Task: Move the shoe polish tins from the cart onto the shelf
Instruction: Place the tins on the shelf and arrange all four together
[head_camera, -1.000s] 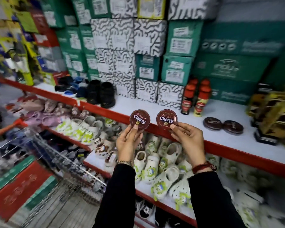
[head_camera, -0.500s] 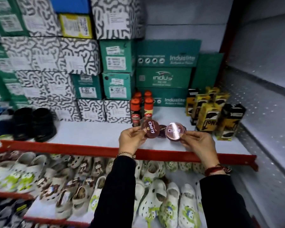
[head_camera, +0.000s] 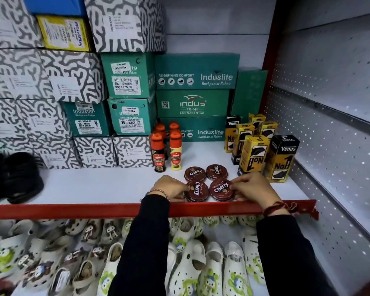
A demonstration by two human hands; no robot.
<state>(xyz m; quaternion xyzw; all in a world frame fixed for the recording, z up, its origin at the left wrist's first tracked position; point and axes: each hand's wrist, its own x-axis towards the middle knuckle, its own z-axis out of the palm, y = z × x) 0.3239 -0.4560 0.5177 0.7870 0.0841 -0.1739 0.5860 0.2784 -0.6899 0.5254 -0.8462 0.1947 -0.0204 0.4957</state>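
Round dark red "Cherry" shoe polish tins lie flat in a two-by-two group on the white shelf (head_camera: 94, 186) with the red front lip. My left hand (head_camera: 171, 189) grips the front left tin (head_camera: 195, 190) by its left edge. My right hand (head_camera: 254, 188) pinches the right edge of the front right tin (head_camera: 221, 189). Both of these tins rest on the shelf just behind the lip. Behind them lie the back left tin (head_camera: 194, 173) and the back right tin (head_camera: 216, 171), untouched. The cart is out of view.
Kiwi polish bottles (head_camera: 166, 150) stand just behind the tins on the left. Yellow and black Venus boxes (head_camera: 263, 154) stand to the right. Stacked shoe boxes (head_camera: 128, 95) fill the back, black shoes (head_camera: 15, 178) sit far left, and a perforated side panel (head_camera: 329, 146) closes the right. Clogs (head_camera: 201, 263) fill the lower shelf.
Both hands have gone down from holding the two tins up in the air to setting them flat on the shelf in front of the other two tins. The view has turned right.
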